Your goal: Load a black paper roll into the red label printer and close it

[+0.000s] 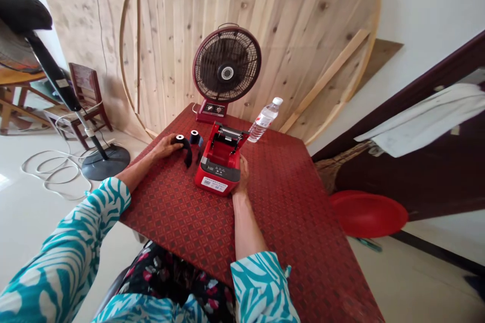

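Note:
A small red printer (219,164) with its lid open sits on the red patterned table (295,212). My right hand (242,176) rests against the printer's right side, fingers pressed to the casing. My left hand (165,145) lies on the table to the printer's left, fingers curled round a black roll (180,139) with a dark strip trailing from it. A second black roll (194,136) stands just beyond, between my left hand and the printer.
A dark red table fan (226,68) stands at the table's far edge, a clear water bottle (264,120) to its right. A red basin (367,213) lies on the floor at right. A standing fan's base (106,161) and loose cable are at left.

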`<action>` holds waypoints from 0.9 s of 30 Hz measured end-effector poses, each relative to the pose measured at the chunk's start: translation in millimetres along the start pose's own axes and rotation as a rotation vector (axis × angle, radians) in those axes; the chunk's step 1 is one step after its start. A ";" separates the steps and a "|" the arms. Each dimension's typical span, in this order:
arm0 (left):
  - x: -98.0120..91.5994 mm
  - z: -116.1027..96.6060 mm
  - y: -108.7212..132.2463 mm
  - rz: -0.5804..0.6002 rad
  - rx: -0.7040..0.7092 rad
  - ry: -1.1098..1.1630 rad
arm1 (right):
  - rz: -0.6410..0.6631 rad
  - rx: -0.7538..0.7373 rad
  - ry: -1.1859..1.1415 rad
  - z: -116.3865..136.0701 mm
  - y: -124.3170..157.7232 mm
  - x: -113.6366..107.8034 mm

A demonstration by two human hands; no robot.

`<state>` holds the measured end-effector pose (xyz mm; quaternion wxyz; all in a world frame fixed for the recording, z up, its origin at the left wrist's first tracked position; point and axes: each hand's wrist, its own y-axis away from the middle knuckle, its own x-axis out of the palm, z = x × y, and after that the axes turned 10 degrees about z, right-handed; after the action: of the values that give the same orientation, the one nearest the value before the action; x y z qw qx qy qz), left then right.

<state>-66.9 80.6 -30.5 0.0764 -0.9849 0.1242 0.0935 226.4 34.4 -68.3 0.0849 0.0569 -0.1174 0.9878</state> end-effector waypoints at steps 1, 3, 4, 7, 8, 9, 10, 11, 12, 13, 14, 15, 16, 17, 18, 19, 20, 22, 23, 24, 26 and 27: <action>-1.1 -6.3 2.0 0.018 0.016 0.062 | -0.008 0.008 -0.015 -0.1 -0.2 1.3; -2.8 -24.8 7.5 0.098 0.036 0.159 | -0.022 0.017 -0.035 0.0 -0.9 3.4; -1.9 -36.9 10.1 0.139 0.039 0.165 | -0.024 0.016 -0.037 0.3 -1.3 4.0; 13.8 -77.7 11.8 0.348 0.107 0.105 | -0.023 0.019 -0.035 2.2 -1.9 4.5; 22.9 -90.3 9.6 0.418 0.115 0.070 | -0.023 0.023 -0.034 3.2 -1.9 4.6; 33.1 -101.3 5.9 0.479 0.136 0.016 | -0.025 0.025 -0.035 4.5 -1.9 4.9; 43.6 -110.6 1.2 0.531 0.166 -0.067 | -0.031 0.027 -0.038 5.8 -1.8 5.4; 53.7 -117.9 -4.2 0.546 0.179 -0.173 | -0.042 0.027 -0.044 7.2 -1.8 6.2; 63.0 -123.4 -9.9 0.547 0.178 -0.296 | -0.056 0.025 -0.051 8.4 -2.0 7.1; 71.1 -127.5 -15.6 0.546 0.166 -0.423 | -0.070 0.023 -0.061 9.4 -2.2 8.1; 78.0 -130.5 -21.0 0.551 0.142 -0.545 | -0.081 0.024 -0.076 10.2 -2.5 9.2; 83.8 -132.5 -26.1 0.569 0.116 -0.654 | -0.089 0.033 -0.097 10.7 -2.9 10.2; 88.9 -133.8 -30.7 0.595 0.093 -0.748 | -0.089 0.046 -0.121 10.9 -3.2 11.1; 93.5 -134.4 -35.1 0.630 0.076 -0.829 | -0.082 0.061 -0.145 11.0 -3.5 11.9; 98.1 -134.4 -39.1 0.667 0.064 -0.902 | -0.072 0.075 -0.165 11.0 -3.7 12.4; 102.7 -134.0 -43.0 0.704 0.052 -0.967 | -0.065 0.084 -0.179 11.2 -3.7 12.8; 107.4 -133.0 -46.7 0.736 0.039 -1.023 | -0.063 0.088 -0.185 11.6 -3.6 12.8; 116.5 -130.3 -53.6 0.793 0.004 -1.095 | -0.065 0.080 -0.176 13.2 -3.0 12.5; 120.4 -128.9 -56.5 0.814 -0.012 -1.107 | -0.067 0.072 -0.164 14.4 -2.7 12.1; 123.5 -127.8 -58.7 0.823 -0.020 -1.107 | -0.065 0.063 -0.151 15.5 -2.3 11.7; 125.9 -126.5 -60.9 0.824 -0.020 -1.097 | -0.057 0.043 -0.134 17.2 -2.0 11.2; 125.0 -126.2 -60.6 0.826 -0.011 -1.083 | -0.054 0.038 -0.131 17.5 -2.1 11.1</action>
<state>88.6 87.9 74.3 0.0810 -0.6711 0.4338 0.5957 217.6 33.9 -49.5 0.1025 0.1262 -0.1026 0.9813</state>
